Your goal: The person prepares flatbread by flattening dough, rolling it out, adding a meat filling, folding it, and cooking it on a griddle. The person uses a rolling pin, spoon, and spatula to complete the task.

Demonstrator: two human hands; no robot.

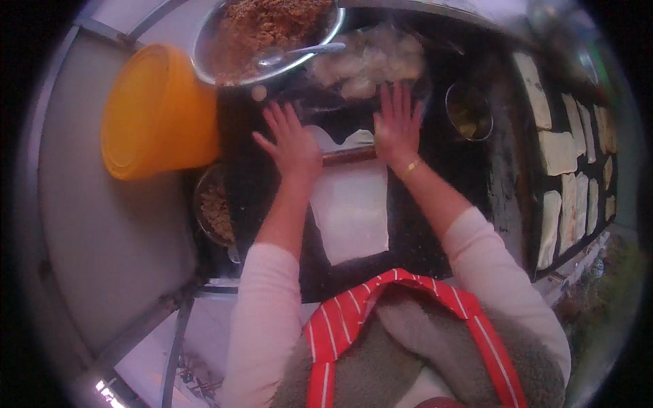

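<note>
A thin, pale sheet of dough (351, 209) lies on the dark work surface in front of me. Across its far part rests a brown rolling pin (349, 155). My left hand (293, 137) presses its palm on the pin's left end, fingers spread and pointing away from me. My right hand (399, 125) lies the same way on the right end, with a yellow band at the wrist. Beyond the pin the dough's far edge is wavy. Past my fingers is a heap of pale dough pieces (367, 64), partly blurred.
A metal bowl of reddish-brown filling (278, 28) with a spoon (301, 52) stands at the back, beside an orange bucket (160, 112). Another bowl (217, 214) sits at left. At right are a small bowl (469, 112) and a dark griddle bearing several flat dough pieces (557, 153).
</note>
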